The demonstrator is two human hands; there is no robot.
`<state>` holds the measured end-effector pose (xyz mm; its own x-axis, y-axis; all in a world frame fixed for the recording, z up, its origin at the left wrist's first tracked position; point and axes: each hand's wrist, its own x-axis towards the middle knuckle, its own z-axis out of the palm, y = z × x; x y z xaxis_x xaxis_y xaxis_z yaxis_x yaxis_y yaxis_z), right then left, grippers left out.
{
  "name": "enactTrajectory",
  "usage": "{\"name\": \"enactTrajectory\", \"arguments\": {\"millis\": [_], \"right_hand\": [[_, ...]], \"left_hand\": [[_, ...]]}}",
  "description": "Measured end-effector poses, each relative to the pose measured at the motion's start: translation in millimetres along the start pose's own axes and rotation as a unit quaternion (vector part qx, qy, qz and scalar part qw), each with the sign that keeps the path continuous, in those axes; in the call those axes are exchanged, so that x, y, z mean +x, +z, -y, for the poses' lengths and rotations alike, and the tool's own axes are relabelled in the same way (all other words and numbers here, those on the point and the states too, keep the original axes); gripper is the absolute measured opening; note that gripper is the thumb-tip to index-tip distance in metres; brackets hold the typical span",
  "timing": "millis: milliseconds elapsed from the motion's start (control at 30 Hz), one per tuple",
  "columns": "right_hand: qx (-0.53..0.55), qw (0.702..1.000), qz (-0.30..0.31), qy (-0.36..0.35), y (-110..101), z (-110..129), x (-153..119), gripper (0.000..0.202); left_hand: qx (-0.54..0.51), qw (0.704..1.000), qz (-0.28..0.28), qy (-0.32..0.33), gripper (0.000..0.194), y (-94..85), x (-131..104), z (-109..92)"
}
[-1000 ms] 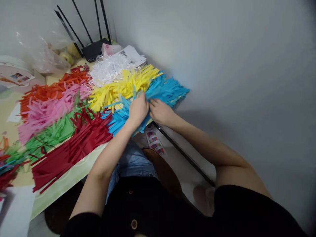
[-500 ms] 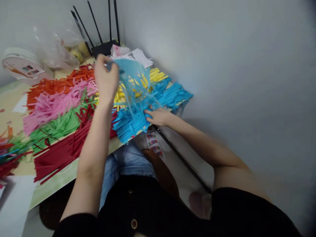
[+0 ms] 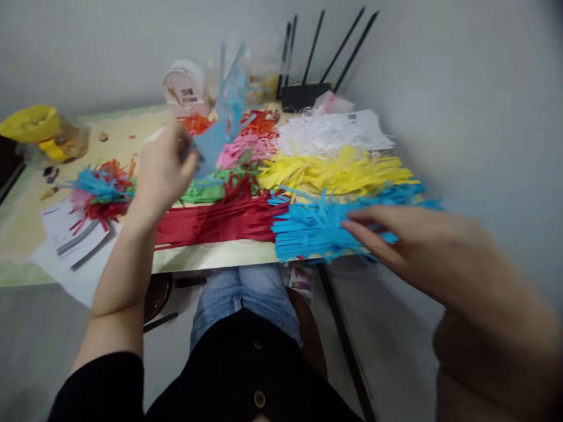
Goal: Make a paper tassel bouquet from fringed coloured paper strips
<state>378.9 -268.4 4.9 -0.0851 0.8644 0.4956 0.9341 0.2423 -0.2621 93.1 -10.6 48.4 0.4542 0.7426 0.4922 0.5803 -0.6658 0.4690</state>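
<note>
My left hand [image 3: 165,170] is closed on the edge of a light-blue fringed paper [image 3: 215,140], whose loose strips fly upward, smeared by motion. Beneath it lie fringed papers in green [image 3: 204,192], pink [image 3: 240,149] and orange [image 3: 197,122]. Over the pile of blue fringed paper [image 3: 303,225] hovers my right hand [image 3: 409,234], blurred, with thumb and fingers apart and nothing seen between them. Beside that pile is dark red fringed paper [image 3: 211,223]. Yellow fringed paper [image 3: 334,173] and white fringed paper [image 3: 312,135] lie behind the blue.
A mixed-colour paper bundle [image 3: 103,190] rests near printed sheets [image 3: 74,231] at left. A yellow object [image 3: 33,123] stands beyond. At the back are a white container [image 3: 185,88] and a black router [image 3: 305,97] with upright antennas. The wall borders the right.
My left hand has swung left with the light-blue fringed paper, which now flares upward. My right hand has lifted off the blue pile. The view has turned left.
</note>
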Motion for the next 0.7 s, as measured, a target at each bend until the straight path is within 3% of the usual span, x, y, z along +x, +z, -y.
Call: {"name": "enactTrajectory", "arguments": {"millis": [33, 67, 133, 200, 267, 333, 500, 700], "right_hand": [[-0.027, 0.998, -0.057, -0.017, 2.2, 19.7, 27.1, 0.02], [-0.008, 0.997, -0.063, -0.039, 9.0, 36.3, 55.9, 0.031], [0.045, 0.994, 0.013, -0.095, 32.5, 55.8, 111.7, 0.046], [0.086, 0.985, 0.096, -0.115, 58.4, 57.6, 154.8, 0.036], [0.125, 0.974, 0.147, -0.115, 75.2, 50.1, 180.8, 0.021], [0.147, 0.972, 0.152, -0.107, 79.3, 43.2, 192.7, 0.019], [0.112, 0.988, 0.066, -0.081, 67.9, 44.3, 199.1, 0.019], [0.127, 0.99, 0.045, -0.047, 72.4, 38.2, 200.2, 0.016]], "left_hand": [[0.001, 0.999, 0.049, 0.005, 0.012, 1.5, -10.3, -3.2], [0.006, 0.996, 0.089, 0.013, 0.011, 0.7, -19.0, -6.3], [0.015, 0.987, 0.155, 0.036, 0.01, -7.7, -32.8, -11.0], [0.019, 0.981, 0.187, 0.052, 0.009, -21.7, -42.2, -10.6], [0.012, 0.983, 0.175, 0.048, 0.012, -35.6, -46.1, -2.7], [0.003, 0.989, 0.146, 0.035, 0.013, -44.7, -44.4, 12.1], [-0.029, 0.99, 0.135, -0.013, 0.008, -44.7, -29.9, 48.5], [-0.063, 0.992, 0.108, -0.004, 0.006, -28.0, -16.0, 48.0]]}}
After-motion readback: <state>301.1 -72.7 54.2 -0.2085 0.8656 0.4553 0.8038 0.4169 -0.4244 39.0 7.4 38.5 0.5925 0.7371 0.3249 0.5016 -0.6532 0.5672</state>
